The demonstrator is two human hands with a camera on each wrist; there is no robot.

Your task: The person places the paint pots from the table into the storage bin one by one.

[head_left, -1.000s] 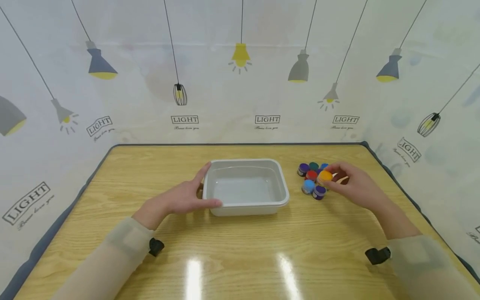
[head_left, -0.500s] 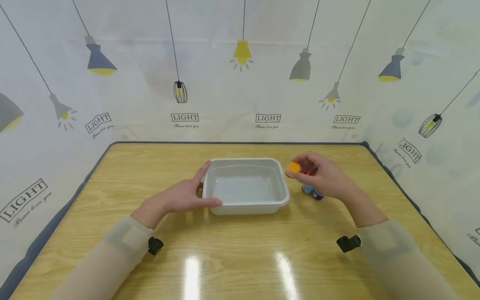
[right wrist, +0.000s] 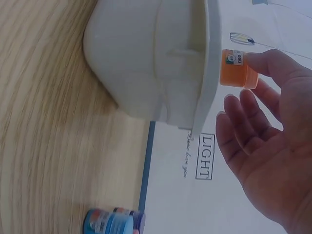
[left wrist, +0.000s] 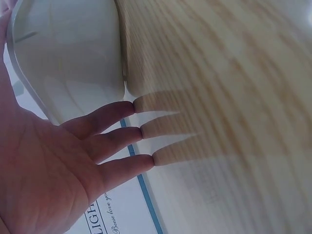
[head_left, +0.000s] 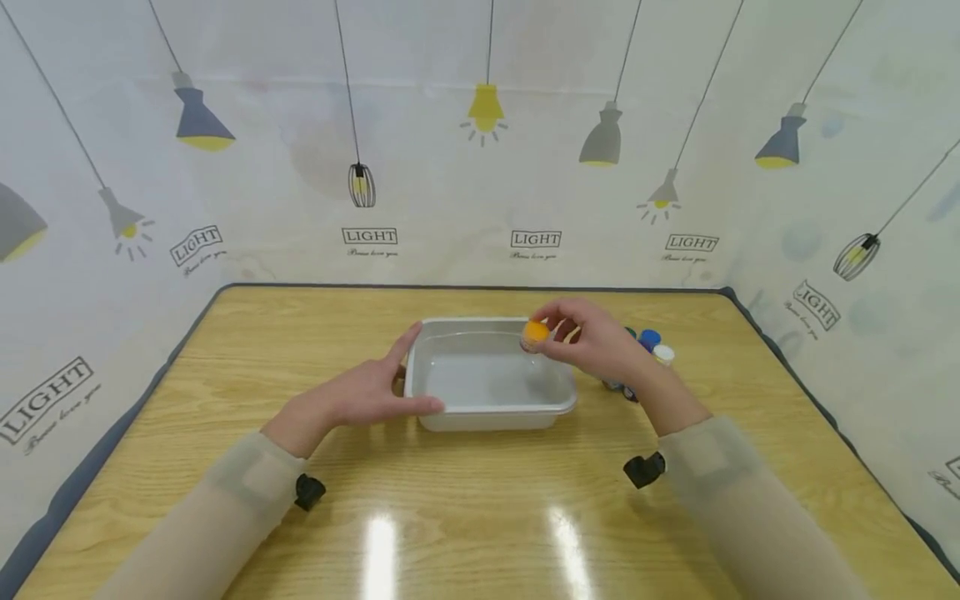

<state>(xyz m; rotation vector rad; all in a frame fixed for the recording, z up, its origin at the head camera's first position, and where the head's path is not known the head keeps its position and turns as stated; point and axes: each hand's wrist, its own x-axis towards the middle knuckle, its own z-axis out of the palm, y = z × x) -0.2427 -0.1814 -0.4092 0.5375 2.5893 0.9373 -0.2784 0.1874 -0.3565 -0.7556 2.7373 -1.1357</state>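
In the head view, my left hand [head_left: 363,394] rests on the left end of a white plastic box [head_left: 491,410], thumb on the near rim and index finger at the far left corner. The left wrist view shows its other fingers [left wrist: 114,117] straight, their tips touching the table beside the box. My right hand [head_left: 596,340] pinches a small paint jar with an orange lid [head_left: 536,332] between thumb and fingers. It holds the jar above the right part of the box; in the right wrist view the orange jar [right wrist: 234,69] is above the rim.
Right of the box, several more paint jars stand partly behind my right hand and wrist, among them a blue-lidded jar [head_left: 649,337] and a white-lidded jar [head_left: 663,355]. A printed backdrop [head_left: 450,183] borders the wooden table [head_left: 480,508].
My right hand has lifted the orange-lidded paint jar from the cluster and carried it left, over the box. The left hand has stayed on the box.
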